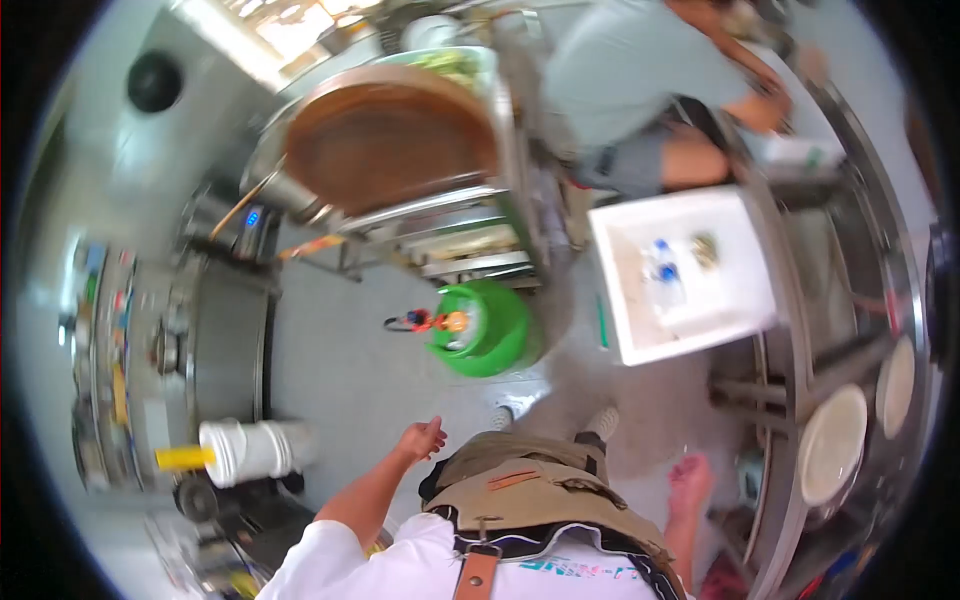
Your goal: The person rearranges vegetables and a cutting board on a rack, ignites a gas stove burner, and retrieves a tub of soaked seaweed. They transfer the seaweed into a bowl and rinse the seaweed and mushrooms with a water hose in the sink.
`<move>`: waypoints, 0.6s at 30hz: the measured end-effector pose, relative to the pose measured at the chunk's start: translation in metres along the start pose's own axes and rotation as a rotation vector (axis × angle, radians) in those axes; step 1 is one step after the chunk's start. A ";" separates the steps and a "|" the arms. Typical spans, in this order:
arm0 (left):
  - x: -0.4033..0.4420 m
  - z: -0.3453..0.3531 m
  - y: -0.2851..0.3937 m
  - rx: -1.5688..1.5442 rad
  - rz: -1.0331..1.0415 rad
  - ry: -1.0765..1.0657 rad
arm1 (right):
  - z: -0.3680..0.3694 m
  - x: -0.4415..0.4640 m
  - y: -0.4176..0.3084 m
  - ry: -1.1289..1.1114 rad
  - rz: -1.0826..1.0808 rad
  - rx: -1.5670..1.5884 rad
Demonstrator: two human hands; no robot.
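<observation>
My left hand [424,439] hangs beside my waist with its fingers curled, and nothing shows in it. On the other side, my right hand [691,482] is blurred beside my trousers, so its fingers cannot be made out. Neither hand touches an object that I can see. A green gas cylinder [500,328] with a red and orange valve stands on the floor in front of me. To the right is a white foam box [640,345] holding bottles with blue caps [664,270] and a small brownish item [705,251].
A large brown round pan [390,140] rests on a metal rack [490,240] ahead. Another person [620,90] is at the upper right, by a metal counter. White buckets [250,452] stand at left; pale bowls [833,443] sit at right.
</observation>
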State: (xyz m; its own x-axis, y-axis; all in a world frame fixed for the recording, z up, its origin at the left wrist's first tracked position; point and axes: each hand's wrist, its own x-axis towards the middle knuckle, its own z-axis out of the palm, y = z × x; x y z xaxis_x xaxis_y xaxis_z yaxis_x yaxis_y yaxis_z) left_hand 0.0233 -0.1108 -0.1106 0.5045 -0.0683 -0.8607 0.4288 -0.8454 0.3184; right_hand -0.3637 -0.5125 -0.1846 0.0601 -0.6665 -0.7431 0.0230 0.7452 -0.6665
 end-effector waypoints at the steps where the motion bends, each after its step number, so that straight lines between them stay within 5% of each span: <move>1: 0.000 -0.010 -0.012 0.002 -0.040 -0.002 | 0.050 -0.026 0.012 -0.146 0.014 -0.116; 8: 0.029 -0.040 -0.192 -0.244 -0.184 0.057 | 0.299 -0.118 0.096 -0.827 -0.024 -0.761; 12: 0.094 -0.072 -0.327 -0.543 -0.242 0.122 | 0.391 -0.169 0.176 -0.841 0.019 -0.992; 15: 0.098 -0.124 -0.368 -0.787 -0.317 0.185 | 0.443 -0.205 0.231 -0.878 0.198 -1.138; 18: 0.107 -0.215 -0.370 -0.869 -0.292 0.289 | 0.496 -0.248 0.263 -0.928 0.100 -1.316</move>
State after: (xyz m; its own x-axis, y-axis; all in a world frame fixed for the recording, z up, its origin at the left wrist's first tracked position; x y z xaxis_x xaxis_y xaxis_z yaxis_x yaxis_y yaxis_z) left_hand 0.0803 0.3085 -0.2350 0.4052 0.3144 -0.8585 0.9139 -0.1124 0.3902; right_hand 0.1222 -0.1395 -0.1455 0.5728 -0.0118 -0.8196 -0.8177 -0.0788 -0.5703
